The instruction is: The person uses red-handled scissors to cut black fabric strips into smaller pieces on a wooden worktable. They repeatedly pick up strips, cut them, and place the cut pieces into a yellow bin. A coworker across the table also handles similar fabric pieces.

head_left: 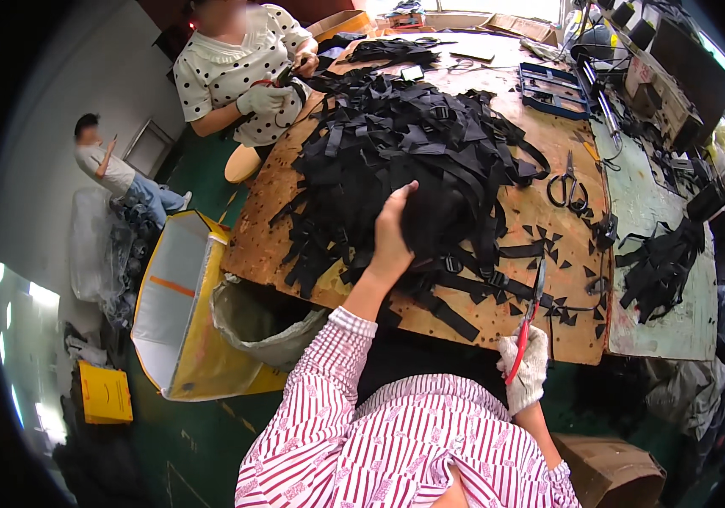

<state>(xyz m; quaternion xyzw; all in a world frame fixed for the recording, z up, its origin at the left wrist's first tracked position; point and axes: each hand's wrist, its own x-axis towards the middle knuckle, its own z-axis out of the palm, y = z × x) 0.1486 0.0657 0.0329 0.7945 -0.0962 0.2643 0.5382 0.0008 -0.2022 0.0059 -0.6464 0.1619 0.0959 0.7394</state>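
My bare left hand (392, 237) is curved against the near side of a big heap of black webbing straps (405, 135). Dark strap material lies between its thumb and fingers, and part of the fingers is hidden. My right hand (525, 368), in a white knitted glove, is closed round the red handles of a pair of scissors (535, 305). Their blades point away from me over the table's near edge. Beside the blades, loose strap ends with black plastic buckles (493, 276) trail from the heap among small black triangular offcuts (550, 254).
Black-handled scissors (567, 188) and a blue tray (553, 90) lie on the worn wooden table (261, 245). More straps (663, 267) hang over a green bench at right. A yellow-sided bin (178, 313) and white sack (269, 339) stand left. A gloved co-worker (240, 76) handles straps across the corner.
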